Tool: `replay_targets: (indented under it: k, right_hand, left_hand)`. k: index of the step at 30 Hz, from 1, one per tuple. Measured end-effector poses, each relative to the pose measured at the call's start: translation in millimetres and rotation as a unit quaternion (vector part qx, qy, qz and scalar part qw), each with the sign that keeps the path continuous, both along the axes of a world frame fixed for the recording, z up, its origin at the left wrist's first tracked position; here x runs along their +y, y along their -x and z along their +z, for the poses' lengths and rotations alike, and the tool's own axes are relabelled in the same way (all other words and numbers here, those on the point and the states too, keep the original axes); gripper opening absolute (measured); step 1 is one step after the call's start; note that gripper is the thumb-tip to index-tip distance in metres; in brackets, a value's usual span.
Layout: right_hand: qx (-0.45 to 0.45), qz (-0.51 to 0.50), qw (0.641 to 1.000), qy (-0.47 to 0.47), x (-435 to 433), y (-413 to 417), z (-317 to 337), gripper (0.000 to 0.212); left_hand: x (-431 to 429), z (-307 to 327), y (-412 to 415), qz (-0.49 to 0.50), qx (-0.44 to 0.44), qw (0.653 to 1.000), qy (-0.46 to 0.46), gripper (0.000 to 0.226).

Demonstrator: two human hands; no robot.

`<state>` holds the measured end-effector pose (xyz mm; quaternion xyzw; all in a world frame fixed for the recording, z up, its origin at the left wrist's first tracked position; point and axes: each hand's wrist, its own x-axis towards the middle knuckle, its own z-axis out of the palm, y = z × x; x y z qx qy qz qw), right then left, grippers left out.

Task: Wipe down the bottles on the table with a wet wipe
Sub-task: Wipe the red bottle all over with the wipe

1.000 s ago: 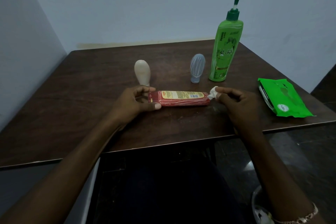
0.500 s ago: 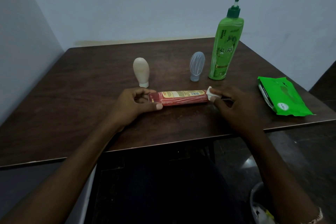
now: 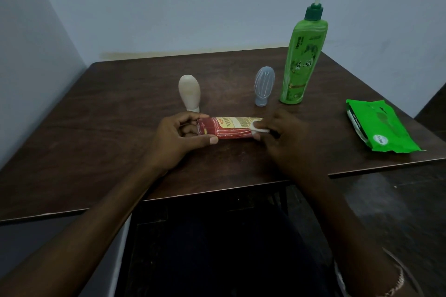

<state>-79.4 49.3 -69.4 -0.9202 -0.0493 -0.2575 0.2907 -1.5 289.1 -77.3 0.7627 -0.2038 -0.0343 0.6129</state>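
Observation:
A red bottle [image 3: 231, 128] with a yellow label lies on its side near the middle of the dark wooden table [image 3: 96, 142]. My left hand [image 3: 178, 137] grips its left end between thumb and fingers. My right hand [image 3: 287, 137] pinches a small white wet wipe [image 3: 259, 128] against the bottle's right part and covers that end. Behind them stand a cream squeeze bottle [image 3: 189, 91], cap down, a small translucent grey bottle [image 3: 264, 84], cap down, and a tall green pump bottle [image 3: 304, 55].
A green pack of wet wipes [image 3: 379, 125] lies flat near the table's right edge. Pale walls close the back and the left side. The table's front edge runs just below my forearms, with dark floor beyond on the right.
My right hand has slid the wipe leftward from the bottle's right tip onto its body. My left hand keeps its hold on the left end.

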Motion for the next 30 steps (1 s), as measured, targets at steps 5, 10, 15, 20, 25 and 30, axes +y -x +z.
replay_targets:
  k: [5, 10, 15, 20, 25, 30]
  right_hand:
    - [-0.012, 0.070, 0.997, -0.008, 48, -5, 9, 0.022]
    - [-0.030, 0.086, 0.996, 0.008, 57, -5, 9, 0.024]
    - [-0.010, 0.047, 0.999, 0.009, 25, 0, 1, 0.015]
    - [0.009, -0.042, 0.999, -0.005, -19, 5, -1, 0.016]
    - [0.024, -0.077, 0.997, 0.003, -18, 7, 2, 0.020]
    - [0.011, 0.011, 1.000, -0.026, 25, 9, 9, 0.015]
  left_hand:
    - [0, -6, -2, 0.027, -0.011, 0.999, 0.015, 0.062]
    - [1, -5, -1, 0.023, -0.009, 1.000, 0.014, 0.064]
    - [-1, 0, 2, 0.009, 0.003, 1.000, 0.000, 0.063]
    - [-1, 1, 3, 0.008, 0.001, 1.000, 0.004, 0.065]
    - [-1, 2, 4, 0.006, -0.008, 1.000, 0.002, 0.062]
    - [0, 4, 7, 0.005, -0.011, 1.000, 0.000, 0.061]
